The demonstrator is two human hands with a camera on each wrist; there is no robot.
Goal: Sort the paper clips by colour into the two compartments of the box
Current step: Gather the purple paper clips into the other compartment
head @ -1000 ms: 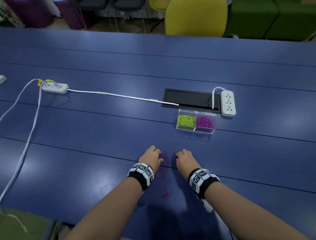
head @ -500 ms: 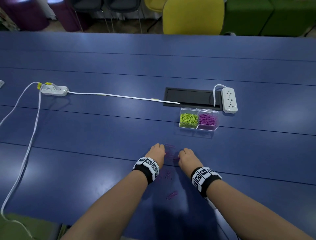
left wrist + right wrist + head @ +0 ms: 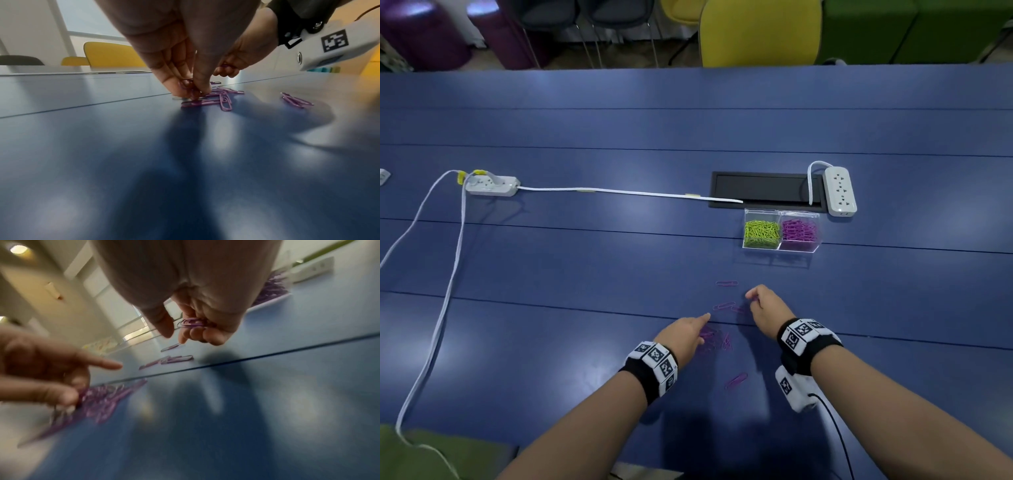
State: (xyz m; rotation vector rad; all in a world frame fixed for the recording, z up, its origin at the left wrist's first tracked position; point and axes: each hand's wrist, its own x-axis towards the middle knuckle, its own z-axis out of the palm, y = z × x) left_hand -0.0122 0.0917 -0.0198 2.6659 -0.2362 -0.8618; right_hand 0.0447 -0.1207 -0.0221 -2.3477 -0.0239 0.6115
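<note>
Purple plastic-coated wire paper clips lie scattered flat on the dark blue counter, most in a small heap under the left hand, a few singles further out and one apart nearer the person. The clear plastic two-compartment box stands well beyond them, beside a white power strip; its left compartment holds lime-green clips, its right one purple clips, so what remains loose looks to belong on the right. The left hand's fingers pinch down into the heap, thumb against fingertips on a clip or two. The right hand hovers just above the counter with its fingers curled around a small bundle of gathered purple clips. These clips should handle as very light, thin and springy things: stiff enough to keep shape, but smooth-coated and lying flush on a glossy surface, so they are likely to slide away rather than lift. The best hold is probably a fingertip pinch across the rounded end, or tipping one edge up with a nail first. Heaped clips may hook together, which could lift several at once or drop some on the way to the box.
</note>
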